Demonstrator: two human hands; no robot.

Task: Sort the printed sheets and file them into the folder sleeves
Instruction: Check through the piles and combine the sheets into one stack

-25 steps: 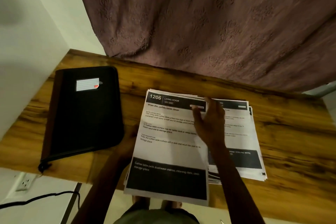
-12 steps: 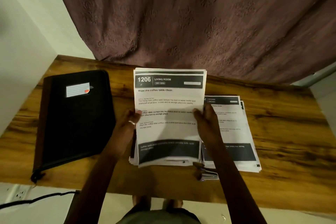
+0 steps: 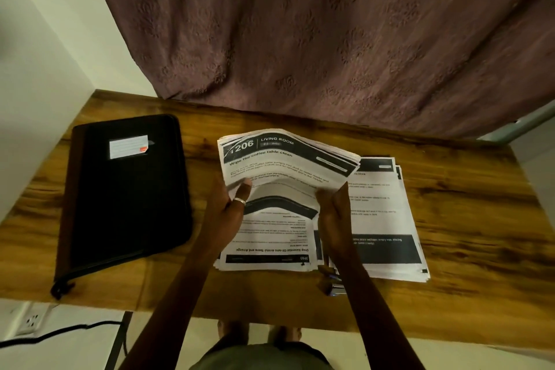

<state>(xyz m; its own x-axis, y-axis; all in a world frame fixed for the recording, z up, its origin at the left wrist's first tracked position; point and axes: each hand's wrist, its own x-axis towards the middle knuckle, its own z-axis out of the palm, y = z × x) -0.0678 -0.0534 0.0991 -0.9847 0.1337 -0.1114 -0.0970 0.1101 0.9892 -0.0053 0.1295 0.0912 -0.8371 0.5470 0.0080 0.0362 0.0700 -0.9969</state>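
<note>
White paper with black bands makes up the bundle (image 3: 285, 159) of printed sheets, lifted off the table (image 3: 465, 219) near its middle and bowed upward into an arch. Its top page reads "1206 LIVING ROOM" and "Wipe the coffee table clean". The left grip (image 3: 228, 210) pinches the bundle's left edge, the thumb lying on the top page and a ring (image 3: 240, 201) showing on it. The right grip (image 3: 333, 213) clasps the bundle's right edge with its fingers curled round the paper.

Directly under the bundle lies a flat stack (image 3: 270, 237) of more sheets, its top page turned upside down to the viewer, with the lower end close to the table's front edge. Just beside it, toward the right edge, a second stack (image 3: 381, 207) lies slightly fanned, and the two piles meet or overlap beneath the right forearm. A small dark object (image 3: 333, 288), too blurred to name, sits near the front edge below that forearm.

Well apart, toward the table's left edge, the black folder (image 3: 126, 195) lies closed and flat, a pale label (image 3: 128, 146) on its cover.

A mauve patterned curtain (image 3: 330, 39) hangs along the far edge. Below the front left corner are a wall socket (image 3: 30, 320) and a black cable (image 3: 60, 336).
</note>
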